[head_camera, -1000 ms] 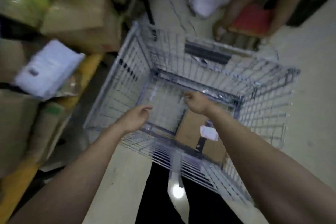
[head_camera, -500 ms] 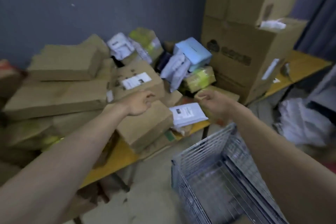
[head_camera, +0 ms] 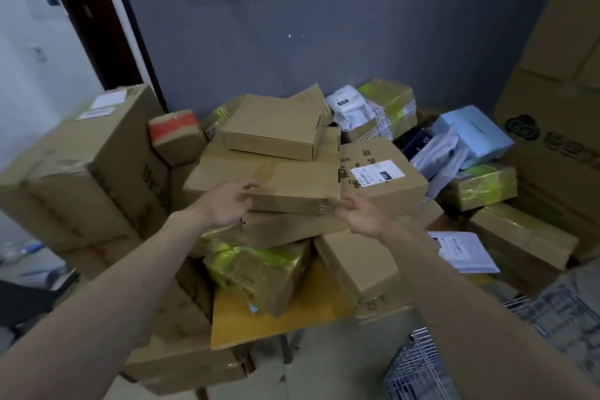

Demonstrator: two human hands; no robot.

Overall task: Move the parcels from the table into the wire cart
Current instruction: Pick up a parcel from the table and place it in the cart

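A heap of cardboard parcels covers the yellow table [head_camera: 292,318]. In the middle lies a wide flat taped box [head_camera: 292,182] with a smaller flat box [head_camera: 276,127] resting on top of it. My left hand [head_camera: 227,204] grips the wide box's front edge, thumb on top. My right hand [head_camera: 360,214] pinches the same box at its front right corner. The wire cart [head_camera: 418,367] stands on the floor at the lower right, partly hidden by my right forearm.
A labelled box [head_camera: 380,175] sits just right of the wide box, a yellow-taped parcel [head_camera: 259,269] below it. A tall carton [head_camera: 107,153] stands left, big cartons [head_camera: 552,107] stacked right. A white mailer [head_camera: 461,250] lies near the table's right edge.
My view swung from the cart up to the table. Both hands moved from the cart to the parcel heap and took hold of the wide flat box's front edge.
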